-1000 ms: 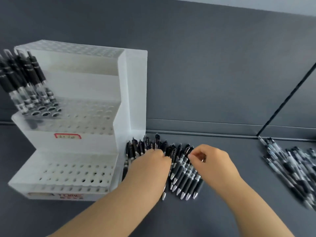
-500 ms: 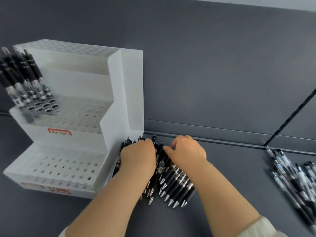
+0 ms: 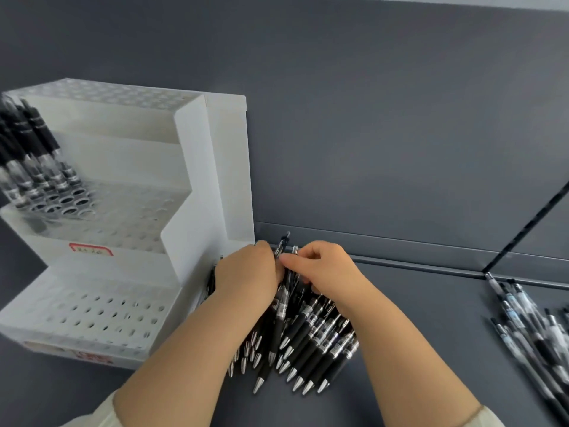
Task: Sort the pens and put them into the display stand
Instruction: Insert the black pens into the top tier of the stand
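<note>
Closer together now at lower centre, left hand (image 3: 246,274) and right hand (image 3: 328,272) curl round the pens (image 3: 311,334); probably bunching them for the stand (image 3: 197,167).

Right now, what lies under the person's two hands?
A bunch of black pens with silver tips, lying on the dark grey table, tips toward the camera. The left hand and right hand cover most clip ends, which cannot be seen.

Left of the fingers (image 3: 264,251), the display stand (image 3: 197,167) bears a red-bordered label (image 3: 90,250) and red base print (image 3: 92,356), both seemingly unreadable; likewise the print on the pens (image 3: 311,337) beneath them.
</note>
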`<state>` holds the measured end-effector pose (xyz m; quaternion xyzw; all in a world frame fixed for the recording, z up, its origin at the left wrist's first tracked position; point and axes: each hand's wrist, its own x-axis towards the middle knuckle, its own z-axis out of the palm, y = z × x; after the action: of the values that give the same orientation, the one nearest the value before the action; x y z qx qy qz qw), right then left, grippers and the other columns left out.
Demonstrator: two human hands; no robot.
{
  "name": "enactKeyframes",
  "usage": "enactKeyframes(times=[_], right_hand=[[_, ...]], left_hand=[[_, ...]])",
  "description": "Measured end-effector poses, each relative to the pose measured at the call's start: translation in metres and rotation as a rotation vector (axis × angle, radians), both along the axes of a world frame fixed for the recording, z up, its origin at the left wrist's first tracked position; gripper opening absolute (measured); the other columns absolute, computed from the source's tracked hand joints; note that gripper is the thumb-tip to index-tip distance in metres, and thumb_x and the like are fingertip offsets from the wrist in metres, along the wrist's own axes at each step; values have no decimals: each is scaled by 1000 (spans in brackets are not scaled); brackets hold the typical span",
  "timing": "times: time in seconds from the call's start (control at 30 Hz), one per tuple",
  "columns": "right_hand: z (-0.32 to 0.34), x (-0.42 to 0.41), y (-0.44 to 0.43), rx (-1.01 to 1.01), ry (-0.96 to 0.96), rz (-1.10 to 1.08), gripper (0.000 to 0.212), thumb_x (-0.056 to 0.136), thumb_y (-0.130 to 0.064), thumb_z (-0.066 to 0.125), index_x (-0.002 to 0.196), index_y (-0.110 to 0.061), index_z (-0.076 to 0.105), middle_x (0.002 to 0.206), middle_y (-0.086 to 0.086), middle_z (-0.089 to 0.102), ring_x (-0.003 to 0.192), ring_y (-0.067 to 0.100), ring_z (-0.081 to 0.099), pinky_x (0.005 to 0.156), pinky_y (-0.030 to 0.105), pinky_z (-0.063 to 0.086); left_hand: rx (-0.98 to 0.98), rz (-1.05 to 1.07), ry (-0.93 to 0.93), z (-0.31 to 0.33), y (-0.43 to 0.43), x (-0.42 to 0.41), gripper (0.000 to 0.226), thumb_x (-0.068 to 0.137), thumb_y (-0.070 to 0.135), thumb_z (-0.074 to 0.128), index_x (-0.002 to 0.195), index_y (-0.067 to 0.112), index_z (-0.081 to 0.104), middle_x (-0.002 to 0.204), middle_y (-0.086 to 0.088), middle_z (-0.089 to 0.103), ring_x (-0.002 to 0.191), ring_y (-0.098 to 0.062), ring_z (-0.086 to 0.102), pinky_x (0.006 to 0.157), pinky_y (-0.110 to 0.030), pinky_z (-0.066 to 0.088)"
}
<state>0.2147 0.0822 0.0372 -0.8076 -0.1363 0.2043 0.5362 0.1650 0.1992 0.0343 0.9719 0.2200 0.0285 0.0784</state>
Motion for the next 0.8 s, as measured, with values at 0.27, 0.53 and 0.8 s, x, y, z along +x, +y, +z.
enactKeyframes(times=[0.27,0.53,0.8], right_hand=[[38,-15,2,333,-10,-82,26,80,-27,72,83,-16,48,94,29,62,45,10,43,43,21,37],[99,-58,22,425,-204,-148,34,59,-41,68,80,-17,55,77,9,71,43,10,45,45,21,40],[133,-113,74,484,-335,-142,33,52,-44,71,74,-20,67,79,23,67,48,18,48,48,24,41]], left_hand=[[-362,-102,-524,38,8,-38,30,93,27,51,122,22,47,83,5,63,74,-13,59,67,-30,48],[-583,-284,-667,87,44,-90,9,87,38,50,94,33,48,75,6,67,66,-7,61,61,-24,49],[-734,-379,-770,126,117,-151,33,68,62,42,86,37,55,76,13,68,62,-14,63,58,-35,54]])
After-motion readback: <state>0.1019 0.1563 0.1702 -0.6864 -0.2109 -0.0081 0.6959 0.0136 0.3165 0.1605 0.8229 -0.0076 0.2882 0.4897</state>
